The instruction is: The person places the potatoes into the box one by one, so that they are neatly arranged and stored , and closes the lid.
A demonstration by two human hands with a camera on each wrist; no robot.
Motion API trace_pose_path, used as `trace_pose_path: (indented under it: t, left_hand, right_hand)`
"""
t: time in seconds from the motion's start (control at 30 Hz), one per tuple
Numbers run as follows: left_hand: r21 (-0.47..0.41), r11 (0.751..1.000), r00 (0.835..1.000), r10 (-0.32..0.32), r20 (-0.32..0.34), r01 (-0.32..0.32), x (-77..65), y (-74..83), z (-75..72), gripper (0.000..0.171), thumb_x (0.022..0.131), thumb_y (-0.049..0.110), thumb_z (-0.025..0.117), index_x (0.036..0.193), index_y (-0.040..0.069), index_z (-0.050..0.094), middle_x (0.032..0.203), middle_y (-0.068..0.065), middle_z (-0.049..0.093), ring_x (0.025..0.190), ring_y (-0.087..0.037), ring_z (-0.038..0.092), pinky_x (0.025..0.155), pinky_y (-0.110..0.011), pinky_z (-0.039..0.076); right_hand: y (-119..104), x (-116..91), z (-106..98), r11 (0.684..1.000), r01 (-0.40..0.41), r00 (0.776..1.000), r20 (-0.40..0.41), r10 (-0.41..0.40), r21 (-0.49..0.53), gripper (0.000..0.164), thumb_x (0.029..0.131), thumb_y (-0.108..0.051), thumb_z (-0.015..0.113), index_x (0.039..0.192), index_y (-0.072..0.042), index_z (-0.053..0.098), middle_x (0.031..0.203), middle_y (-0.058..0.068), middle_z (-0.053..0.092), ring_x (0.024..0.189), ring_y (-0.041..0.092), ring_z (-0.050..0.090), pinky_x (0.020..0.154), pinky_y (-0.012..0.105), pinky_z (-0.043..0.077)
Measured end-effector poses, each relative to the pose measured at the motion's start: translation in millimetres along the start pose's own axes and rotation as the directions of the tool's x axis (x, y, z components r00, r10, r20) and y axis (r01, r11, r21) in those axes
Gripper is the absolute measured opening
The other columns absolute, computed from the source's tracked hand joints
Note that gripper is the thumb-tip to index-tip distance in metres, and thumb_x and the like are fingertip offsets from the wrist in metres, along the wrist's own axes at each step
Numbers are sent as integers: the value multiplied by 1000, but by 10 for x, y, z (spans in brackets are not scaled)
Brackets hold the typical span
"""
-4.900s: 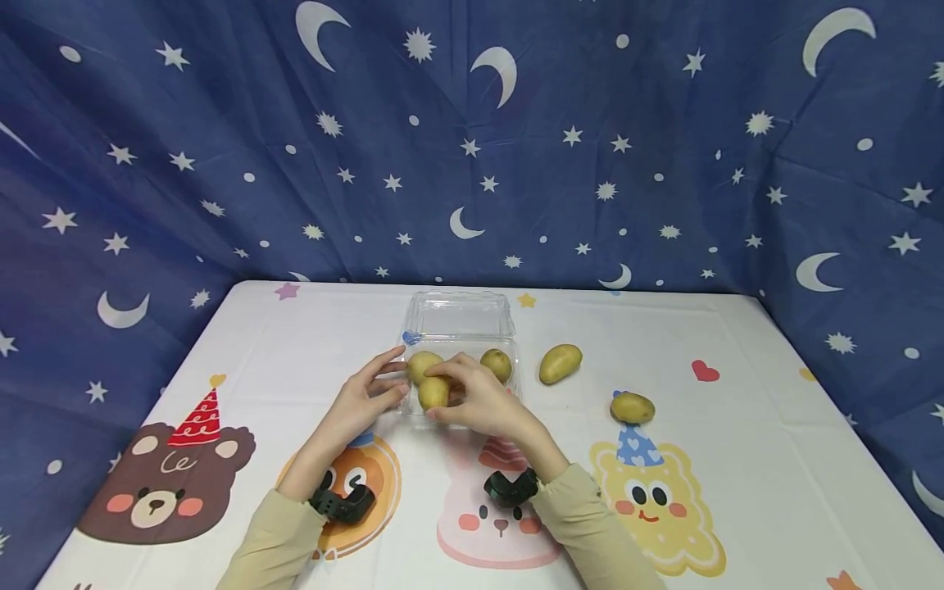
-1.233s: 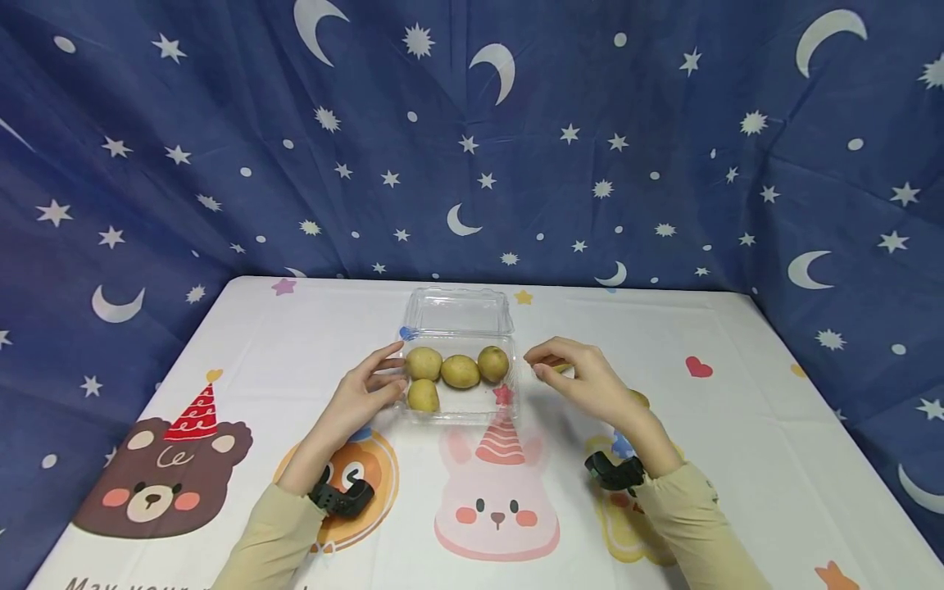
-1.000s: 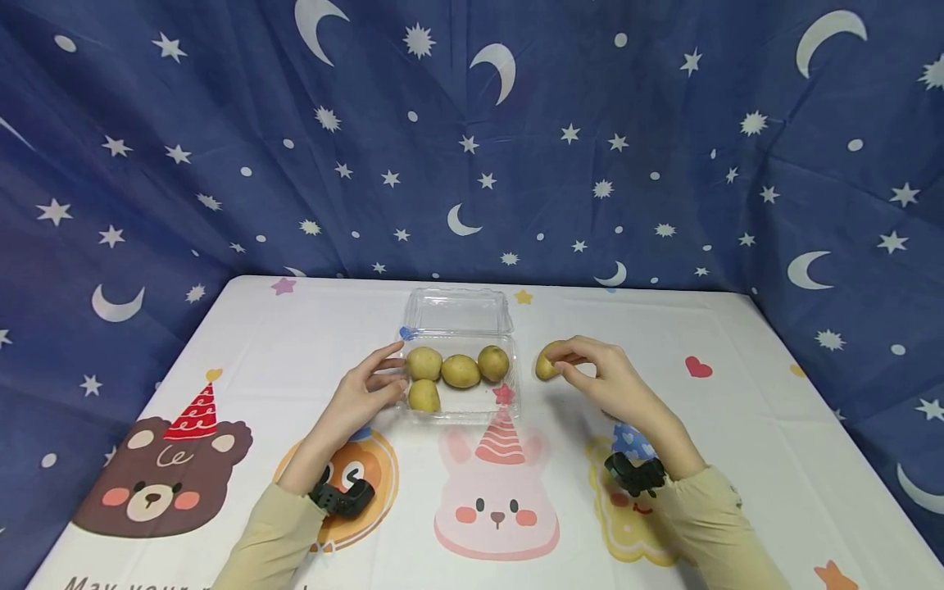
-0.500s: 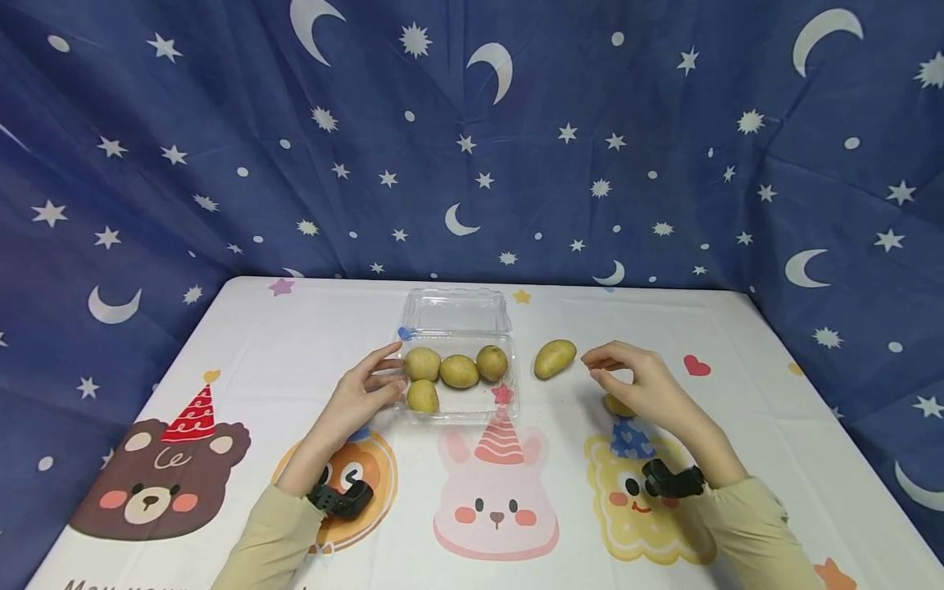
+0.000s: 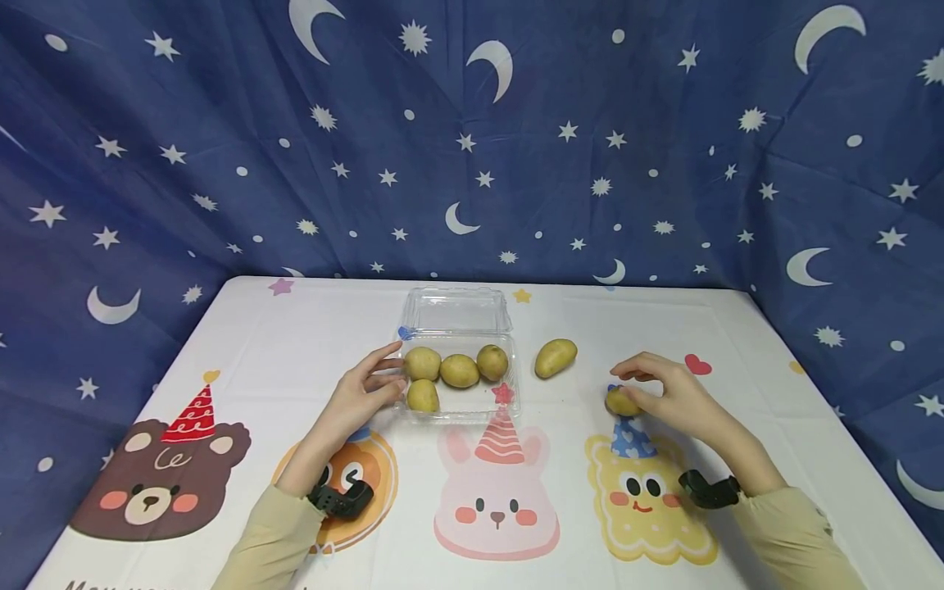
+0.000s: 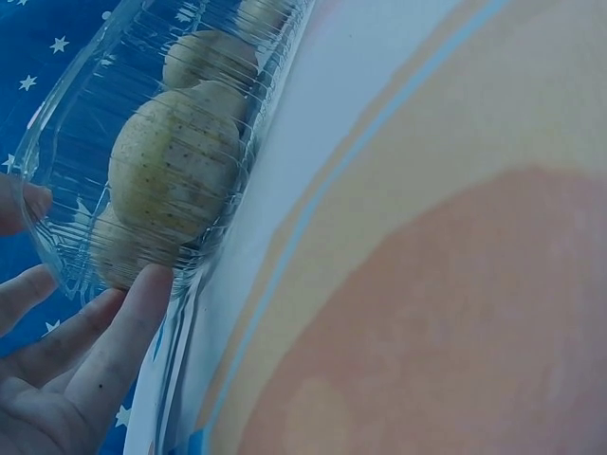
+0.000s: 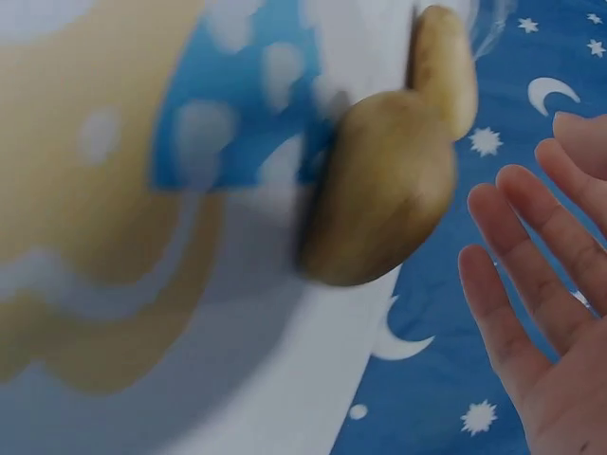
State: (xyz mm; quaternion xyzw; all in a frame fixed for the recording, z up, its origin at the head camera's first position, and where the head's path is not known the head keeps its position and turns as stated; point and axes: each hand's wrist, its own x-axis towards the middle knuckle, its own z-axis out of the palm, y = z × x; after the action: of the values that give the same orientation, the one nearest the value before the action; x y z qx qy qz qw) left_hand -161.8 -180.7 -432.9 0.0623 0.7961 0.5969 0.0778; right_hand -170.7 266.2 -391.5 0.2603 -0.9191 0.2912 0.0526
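A clear plastic clamshell container, lid raised at the back, holds several potatoes. At its left side is my left hand, fingertips against the wall and fingers fairly straight; the left wrist view shows these fingertips on the ribbed plastic. My right hand is over a small potato on the right of the table, partly covering it in the head view. In the right wrist view that potato lies beside my extended fingers, with a gap between them.
A longer potato lies right of the container. The white tablecloth carries printed animal faces, stars and a heart. A dark blue curtain with moons and stars hangs behind the table.
A potato that my right hand held earlier now lies in the container's front left. My right hand has moved right, past the long potato, to the small one. The left hand stays put.
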Motion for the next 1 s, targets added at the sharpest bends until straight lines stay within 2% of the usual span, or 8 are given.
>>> trace_pose_path:
  t: [0.23, 0.47, 0.77, 1.0]
  left_hand:
    - [-8, 1000, 1000, -5, 0, 5, -10, 8, -4, 63, 93, 16, 62, 149, 17, 35, 141, -21, 49, 125, -38, 54, 83, -28, 57]
    - [-17, 1000, 1000, -5, 6, 5, -14, -2, -6, 63, 93, 14, 61, 150, 17, 35, 141, -21, 48, 126, -38, 54, 84, -27, 57]
    - [-16, 1000, 1000, 2, 10, -2, 0, -9, 2, 63, 93, 13, 61, 150, 16, 34, 140, -22, 49, 125, -38, 54, 85, -28, 57]
    - [-9, 1000, 1000, 3, 8, -3, 1, -11, 0, 63, 93, 16, 61, 150, 17, 34, 141, -21, 49, 125, -37, 54, 86, -29, 57]
  right_hand:
    - [145, -102, 25, 999, -32, 998, 45, 32, -6, 31, 82, -1, 72, 112, -4, 67, 107, 8, 69, 97, 25, 62, 84, 41, 56]
    - [233, -148, 60, 998, -59, 995, 79, 58, 7, 40, 81, -3, 74, 119, -4, 63, 116, 11, 65, 101, 28, 62, 86, 41, 55]
    - [268, -179, 92, 987, -158, 972, 174, 155, 5, 50, 81, -14, 77, 126, -6, 58, 119, 7, 64, 103, 23, 59, 89, 41, 54]
    - [282, -187, 100, 987, -162, 969, 184, 162, -16, 51, 80, -15, 78, 127, -8, 58, 119, 6, 64, 103, 19, 58, 91, 39, 54]
